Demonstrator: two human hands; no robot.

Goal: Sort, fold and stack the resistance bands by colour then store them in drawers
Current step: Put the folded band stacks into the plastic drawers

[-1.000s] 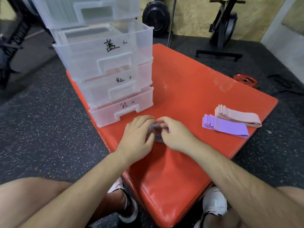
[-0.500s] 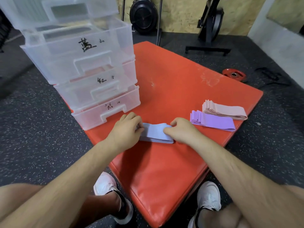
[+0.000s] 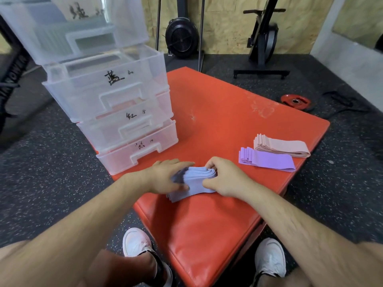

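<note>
A folded stack of pale blue bands [image 3: 194, 182] sits on the red mat [image 3: 217, 125] in front of me, its far end tilted up. My left hand [image 3: 165, 177] grips its left side, thumb under the stack. My right hand [image 3: 223, 176] holds its right end, fingers curled over the folded edge. To the right lie a folded purple stack [image 3: 267, 160] and, just behind it, a folded pink stack [image 3: 284, 148]. A clear plastic drawer unit [image 3: 116, 112] with handwritten labels stands at the mat's left; all its drawers look shut.
The mat lies on speckled black gym flooring. A red weight plate [image 3: 295, 101] lies beyond the mat's right corner, an exercise bike [image 3: 263, 42] stands behind. My two white shoes [image 3: 137, 243] are at the mat's near edge.
The blue stack has been gathered and lifted at its far end; both hands now grip it from the sides instead of pressing it flat. The camera has tilted up.
</note>
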